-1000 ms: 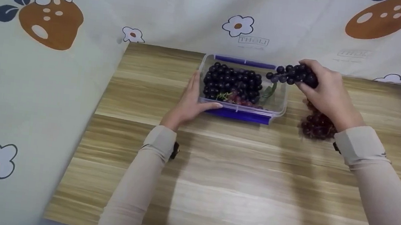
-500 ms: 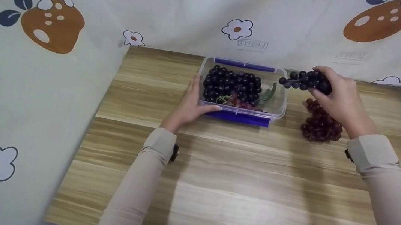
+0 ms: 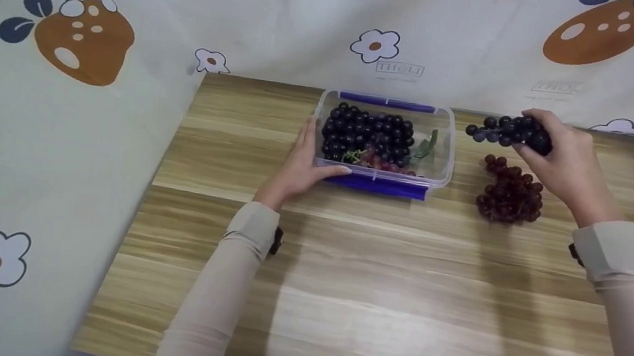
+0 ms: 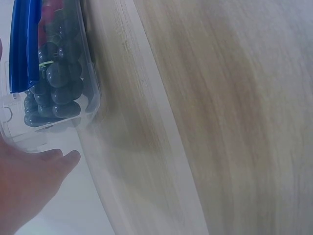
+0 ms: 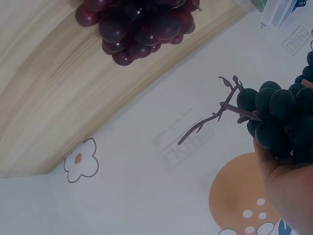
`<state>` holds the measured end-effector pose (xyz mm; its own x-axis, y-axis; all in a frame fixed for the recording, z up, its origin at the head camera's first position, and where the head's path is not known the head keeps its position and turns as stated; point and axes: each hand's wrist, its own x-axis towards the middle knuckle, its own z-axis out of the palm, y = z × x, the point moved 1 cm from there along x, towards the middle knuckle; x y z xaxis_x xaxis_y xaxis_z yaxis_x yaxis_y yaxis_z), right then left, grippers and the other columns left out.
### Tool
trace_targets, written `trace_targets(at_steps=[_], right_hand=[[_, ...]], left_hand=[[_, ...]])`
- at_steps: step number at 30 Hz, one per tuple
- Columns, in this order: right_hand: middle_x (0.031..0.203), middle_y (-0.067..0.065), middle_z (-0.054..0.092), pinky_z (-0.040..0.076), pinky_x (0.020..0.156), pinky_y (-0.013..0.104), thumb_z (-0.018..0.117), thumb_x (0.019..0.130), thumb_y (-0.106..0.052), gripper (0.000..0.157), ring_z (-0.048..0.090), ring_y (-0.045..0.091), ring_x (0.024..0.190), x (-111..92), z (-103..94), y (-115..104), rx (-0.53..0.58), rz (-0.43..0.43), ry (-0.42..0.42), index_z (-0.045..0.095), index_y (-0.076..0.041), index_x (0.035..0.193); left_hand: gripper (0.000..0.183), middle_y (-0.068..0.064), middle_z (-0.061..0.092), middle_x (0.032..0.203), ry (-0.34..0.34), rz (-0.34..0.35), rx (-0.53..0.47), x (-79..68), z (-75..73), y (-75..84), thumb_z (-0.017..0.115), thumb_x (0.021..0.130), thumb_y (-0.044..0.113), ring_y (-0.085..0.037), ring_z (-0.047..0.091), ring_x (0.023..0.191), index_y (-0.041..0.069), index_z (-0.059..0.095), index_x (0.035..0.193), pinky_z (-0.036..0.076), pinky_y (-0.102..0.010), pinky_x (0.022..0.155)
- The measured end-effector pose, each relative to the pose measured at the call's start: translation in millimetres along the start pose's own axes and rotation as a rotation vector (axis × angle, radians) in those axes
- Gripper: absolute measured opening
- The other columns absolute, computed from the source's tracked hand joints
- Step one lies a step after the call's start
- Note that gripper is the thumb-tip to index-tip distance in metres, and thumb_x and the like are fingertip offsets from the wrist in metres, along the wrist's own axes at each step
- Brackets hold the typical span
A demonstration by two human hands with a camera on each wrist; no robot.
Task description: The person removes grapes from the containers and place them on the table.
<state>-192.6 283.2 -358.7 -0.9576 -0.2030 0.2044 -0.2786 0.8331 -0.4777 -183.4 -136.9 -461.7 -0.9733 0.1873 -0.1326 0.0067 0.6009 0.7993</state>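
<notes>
1. Gripping a bunch of glossy, round black grapes, the right hand has its thumb and fingers closed about the bunch's right end, to the right of the box and apart from it.
2. A thin, branching brown stem sticks out from that bunch in the right wrist view.
3. The left hand rests against the near left corner of a clear, rectangular plastic box, its fingers straight along the left wall and its thumb extended along the near rim.
4. The box stands upright and uncovered near the far edge of the table, with a blue plastic latch on its near side and another on its far side.
5. Inside the box, a heap of black grapes fills the left and middle; small red grapes lie along the near wall, and a green stem-like piece lies at the right.
6. A bunch of dark red grapes lies on the wood-grain table, right of the box and nearer the person than the held bunch.
7. A pale sheet printed with flowers, rabbits and orange-brown fruit hangs behind the table and at its left.
</notes>
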Motion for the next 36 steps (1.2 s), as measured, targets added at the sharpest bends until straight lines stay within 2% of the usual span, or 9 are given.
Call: trace_targets(at_steps=[6,18,26,36], right_hand=[[0.128,0.041,0.064,0.049,0.09,0.074,0.07,0.097,-0.003,0.051,0.061,0.063,0.111,-5,-4.6,10,-0.006,0.011,0.036,0.056,-0.002,0.146],[0.132,0.04,0.062,0.046,0.095,0.079,0.071,0.097,-0.004,0.051,0.056,0.067,0.117,-13,-9.6,22,-0.005,0.045,0.036,0.056,-0.002,0.146],[0.124,0.045,0.062,0.047,0.091,0.078,0.071,0.098,-0.005,0.05,0.058,0.068,0.111,-18,-14.3,31,-0.01,0.043,0.074,0.057,-0.002,0.145],[0.127,0.045,0.06,0.044,0.092,0.079,0.07,0.098,-0.004,0.053,0.056,0.069,0.111,-27,-19.0,44,-0.024,0.075,0.053,0.054,-0.002,0.148]], left_hand=[[0.133,-0.022,-0.012,0.176,-0.006,0.012,0.021,0.6,0.5,-1.0,0.08,0.088,0.058,-0.039,-0.004,0.164,0.007,-0.013,0.168,0.003,-0.048,0.133],[0.134,-0.019,-0.013,0.176,-0.004,0.002,0.007,0.6,0.1,-0.9,0.08,0.087,0.06,-0.036,-0.005,0.164,0.008,-0.013,0.168,0.003,-0.047,0.133],[0.135,-0.019,-0.012,0.176,0.004,0.001,-0.013,0.5,0.5,-0.1,0.082,0.085,0.059,-0.035,-0.003,0.164,0.007,-0.011,0.168,0.004,-0.046,0.133],[0.133,-0.019,-0.014,0.176,-0.003,0.014,0.007,0.4,0.5,0.7,0.08,0.088,0.057,-0.036,-0.004,0.164,0.006,-0.013,0.168,0.003,-0.044,0.134]])
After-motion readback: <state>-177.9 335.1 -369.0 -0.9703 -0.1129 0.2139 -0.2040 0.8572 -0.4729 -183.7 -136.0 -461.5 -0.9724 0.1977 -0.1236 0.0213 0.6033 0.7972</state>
